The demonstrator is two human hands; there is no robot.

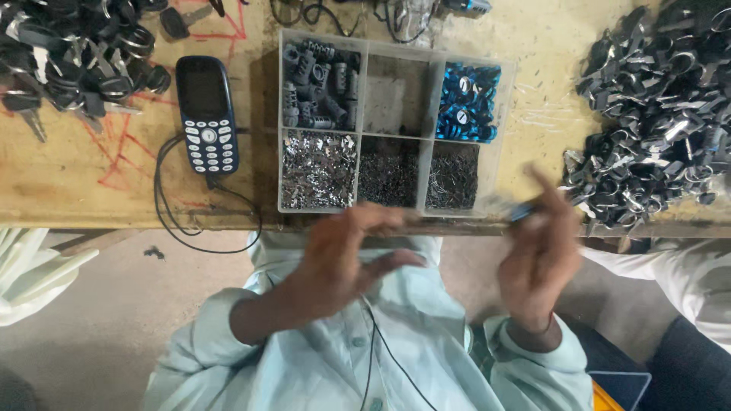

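One small blue and grey piece point(524, 211) is sitting at the fingertips of the right hand point(542, 255). It is blurry, so I cannot tell what kind of piece it is. The fingers of that hand are pinching together around it, and the piece is sticking out a little to the left, toward the box. The hand is hanging in the air just below the edge of the wooden table point(68, 167).

The left hand point(346, 259) is hovering well apart from the piece, on the other side. Its fingers are curling, but they are blurry too, and I cannot tell if they are holding anything.

Just above both hands, a clear plastic box point(396, 129) with six little rooms is lying on the table. The top left room is holding grey tube parts point(318, 84). The top middle room is looking almost bare. The top right room is holding shiny blue pieces point(466, 103). The three bottom rooms are holding tiny silver metal bits point(318, 169) and small dark pins point(388, 173).

A dark blue phone with buttons point(207, 114) is lying left of the box, and a black wire point(179, 221) is looping from it. A heap of black keys point(76, 53) is lying in the top left corner. A big heap of black and silver parts point(655, 114) is lying on the right. A thin black cord point(381, 342) is hanging down the person's light blue shirt point(320, 365).
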